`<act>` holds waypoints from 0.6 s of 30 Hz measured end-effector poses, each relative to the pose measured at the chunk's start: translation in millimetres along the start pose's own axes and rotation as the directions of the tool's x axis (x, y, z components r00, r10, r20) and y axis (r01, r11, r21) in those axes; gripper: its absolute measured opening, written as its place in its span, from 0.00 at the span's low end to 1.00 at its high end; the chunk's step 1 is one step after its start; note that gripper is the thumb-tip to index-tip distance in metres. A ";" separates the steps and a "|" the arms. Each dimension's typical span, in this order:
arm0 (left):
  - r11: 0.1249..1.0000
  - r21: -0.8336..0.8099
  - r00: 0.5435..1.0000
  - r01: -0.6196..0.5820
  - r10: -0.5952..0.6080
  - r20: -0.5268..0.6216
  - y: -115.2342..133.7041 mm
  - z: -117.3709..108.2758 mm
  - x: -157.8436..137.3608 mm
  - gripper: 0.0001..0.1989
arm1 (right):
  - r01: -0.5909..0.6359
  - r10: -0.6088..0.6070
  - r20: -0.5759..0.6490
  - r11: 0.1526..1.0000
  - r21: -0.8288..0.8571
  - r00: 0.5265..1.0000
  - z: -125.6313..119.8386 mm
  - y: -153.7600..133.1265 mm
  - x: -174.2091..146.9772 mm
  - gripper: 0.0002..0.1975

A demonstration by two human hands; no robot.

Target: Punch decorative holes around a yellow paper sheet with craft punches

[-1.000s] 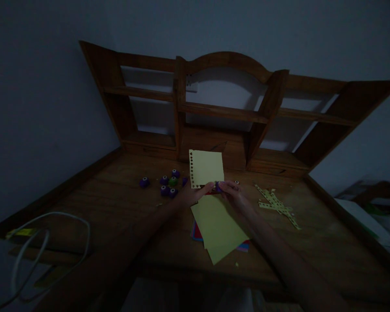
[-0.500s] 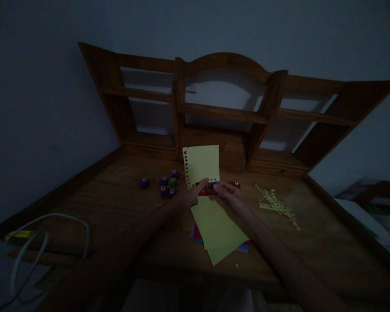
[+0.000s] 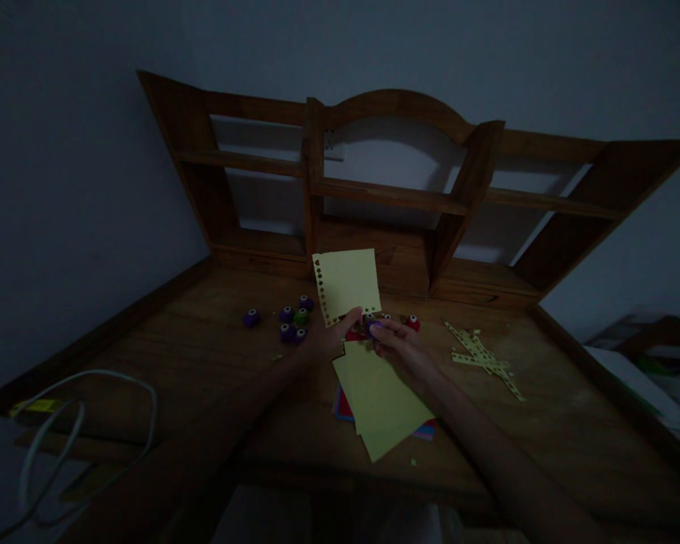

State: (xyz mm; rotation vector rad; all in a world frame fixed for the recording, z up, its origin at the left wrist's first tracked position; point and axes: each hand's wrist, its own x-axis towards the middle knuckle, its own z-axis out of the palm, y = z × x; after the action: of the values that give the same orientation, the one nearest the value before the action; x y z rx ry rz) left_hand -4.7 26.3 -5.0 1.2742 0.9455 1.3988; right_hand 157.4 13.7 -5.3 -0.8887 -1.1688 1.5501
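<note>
My left hand (image 3: 340,332) grips the lower edge of a yellow sheet of paper (image 3: 347,283), thumb on its near face. The sheet stands raised, with small shaped holes down its left edge and a few along its bottom right. In the fingers of my right hand (image 3: 405,347) is a purple paper punch (image 3: 372,326), close to the sheet's bottom edge. Whether the punch still encloses the paper is hard to make out. Below both hands lie more yellow sheets (image 3: 382,400) on top of coloured paper (image 3: 344,408).
Several purple punches (image 3: 251,318) and a green punch (image 3: 301,317) stand left of my hands. A red punch (image 3: 412,323) is to the right, near punched yellow strips (image 3: 481,355). Wooden shelves (image 3: 391,196) rise behind the desk. A white cable (image 3: 107,372) loops at the left.
The yellow sheet has shifted slightly left with my left hand. The purple punch in my right hand now shows more clearly below the sheet's edge.
</note>
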 end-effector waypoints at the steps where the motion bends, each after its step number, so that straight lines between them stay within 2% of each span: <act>1: 1.000 -0.005 1.000 -0.005 0.005 0.012 -0.8 -0.7 0.4 0.14 | -0.005 0.005 -0.004 1.000 -0.001 1.000 0.1 -0.2 0.0 0.12; 6: 0.999 0.046 1.000 0.003 -0.002 -0.029 0.7 -4.7 1.8 0.15 | -0.013 0.013 -0.023 1.000 0.004 1.000 0.6 -0.4 -0.1 0.13; 12: 0.985 0.168 0.995 -0.038 0.053 -0.086 15.6 -3.5 -0.2 0.14 | -0.009 0.009 -0.024 1.000 -0.008 1.000 0.2 -1.1 -1.0 0.13; 18: 0.990 0.132 0.986 -0.044 0.064 -0.151 17.0 -1.4 0.8 0.15 | -0.011 0.011 -0.049 1.000 0.019 0.999 -0.2 0.1 0.1 0.13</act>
State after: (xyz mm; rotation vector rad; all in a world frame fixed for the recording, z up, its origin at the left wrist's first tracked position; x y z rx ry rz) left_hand -8.7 23.5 11.4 1.3084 1.1296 1.5168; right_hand 157.6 13.9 -5.4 -0.9173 -1.1147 1.5373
